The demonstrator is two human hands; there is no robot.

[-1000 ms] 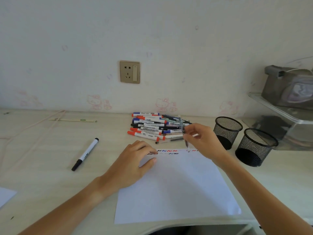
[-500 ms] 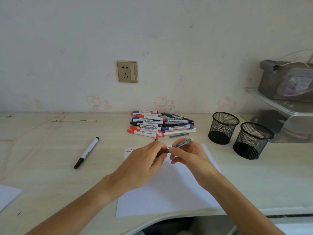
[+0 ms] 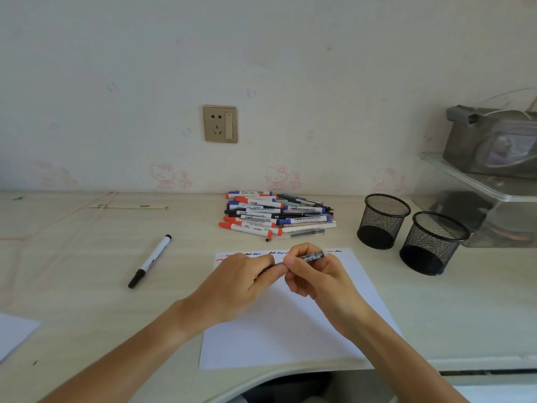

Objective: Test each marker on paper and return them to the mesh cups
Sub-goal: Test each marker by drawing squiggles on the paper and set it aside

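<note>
Both hands meeting over the far edge of the white paper [image 3: 290, 315], near the middle of the desk [image 3: 87, 286] front. Right hand [image 3: 316, 274] curled around a dark pen [image 3: 312, 255], thumb and fingers pinching its barrel, the pen lying roughly level with its free end pointing toward the right. Left hand [image 3: 241, 282] curled as well, fingertips pinching the pen's near end right beside the right thumb; whether a cap sits between those fingertips, cannot tell. Short red, blue and black squiggles [image 3: 255, 253] in a row along the paper's far edge, partly hidden by the hands. Pile of markers [image 3: 273, 216] lying flat toward the back edge of the desk, just beyond the paper. Two black mesh cups [image 3: 383, 221] upright toward the right edge, side by side and almost touching, apart from the paper. Lone black marker [image 3: 151, 260] lying slantwise toward the left, well apart from the pile. Corner of another white sheet [image 3: 14, 333] at the left edge. Wall socket [image 3: 220, 124] above the pile.
</note>
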